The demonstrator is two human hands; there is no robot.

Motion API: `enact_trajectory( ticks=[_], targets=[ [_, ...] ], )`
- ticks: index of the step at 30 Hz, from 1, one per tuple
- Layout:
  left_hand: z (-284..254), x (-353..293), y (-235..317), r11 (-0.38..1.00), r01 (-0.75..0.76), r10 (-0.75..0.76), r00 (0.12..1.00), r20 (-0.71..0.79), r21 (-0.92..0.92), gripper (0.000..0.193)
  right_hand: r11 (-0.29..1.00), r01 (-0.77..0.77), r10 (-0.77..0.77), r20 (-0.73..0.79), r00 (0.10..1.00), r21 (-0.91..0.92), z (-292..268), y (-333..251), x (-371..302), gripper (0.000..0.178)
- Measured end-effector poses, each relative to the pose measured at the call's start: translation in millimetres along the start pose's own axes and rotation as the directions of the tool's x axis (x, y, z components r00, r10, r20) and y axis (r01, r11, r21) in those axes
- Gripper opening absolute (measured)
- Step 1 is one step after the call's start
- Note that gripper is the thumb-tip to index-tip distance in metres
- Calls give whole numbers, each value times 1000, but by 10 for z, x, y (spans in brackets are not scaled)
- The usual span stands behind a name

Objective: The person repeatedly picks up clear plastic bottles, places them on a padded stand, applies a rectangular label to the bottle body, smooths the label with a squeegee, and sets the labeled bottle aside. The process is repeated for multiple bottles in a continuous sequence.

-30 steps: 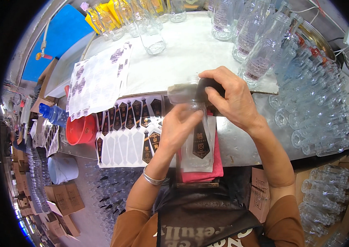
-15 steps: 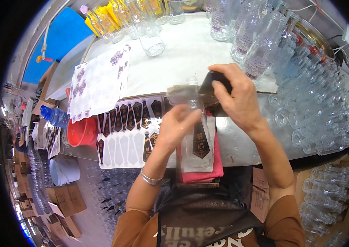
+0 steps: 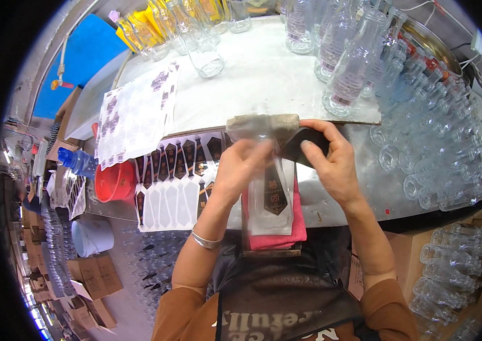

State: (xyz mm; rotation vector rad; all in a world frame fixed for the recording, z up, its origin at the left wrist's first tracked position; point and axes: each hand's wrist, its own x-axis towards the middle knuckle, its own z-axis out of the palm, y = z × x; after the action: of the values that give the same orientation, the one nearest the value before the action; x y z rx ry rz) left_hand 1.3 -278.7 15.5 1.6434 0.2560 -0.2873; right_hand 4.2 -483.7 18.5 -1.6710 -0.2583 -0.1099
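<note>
Now bent over a grey metal worktop (image 3: 391,199), I work with a dense crowd of clear bottles (image 3: 431,142) at my right and a sheet of black, tie-shaped labels (image 3: 168,206) at my left. Before me, above a folded pink cloth (image 3: 297,227), a single glass bottle (image 3: 259,196) lies on its side, base toward my apron, its blurred neck over a pale bar (image 3: 286,120). My left grip (image 3: 242,169) bends over the bottle's shoulder; blur keeps me from telling whether it is clenched or merely pressing. My right grip (image 3: 334,162) is closed around a black block (image 3: 300,149), thumb on its face. Half a second ago the block was off to the right of the neck; it has since moved nearer my body, beside the shoulder, contact unclear. I judge this bottle unfinished, the work having shifted from neck to shoulder. Along its body sits one black label (image 3: 276,193), pointed end toward the base, upper end running toward my left fingers.
</note>
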Motion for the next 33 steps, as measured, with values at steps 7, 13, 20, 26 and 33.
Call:
enact_trajectory(
  ticks=[7,13,20,26,33],
  targets=[
    [-200,-207,-90,991,3,-7,999,-31,-135,74,918,288,-289,38,957,-274,139,-261,209,28],
    [-245,-446,-199,987,-98,91,994,-57,-126,63,733,589,-555,201,807,-342,249,-366,316,22],
    [-489,-823,-510,934,-344,324,929,176,94,86,811,582,-425,619,661,-64,145,-500,-576,19],
    [-65,-1014,-500,589,-572,551,801,234,571,122,843,465,-397,270,877,-270,88,-273,103,21],
    [-219,-894,-577,747,-574,503,818,278,336,121,862,507,-431,512,743,-10,-10,-335,-667,30]
  ],
)
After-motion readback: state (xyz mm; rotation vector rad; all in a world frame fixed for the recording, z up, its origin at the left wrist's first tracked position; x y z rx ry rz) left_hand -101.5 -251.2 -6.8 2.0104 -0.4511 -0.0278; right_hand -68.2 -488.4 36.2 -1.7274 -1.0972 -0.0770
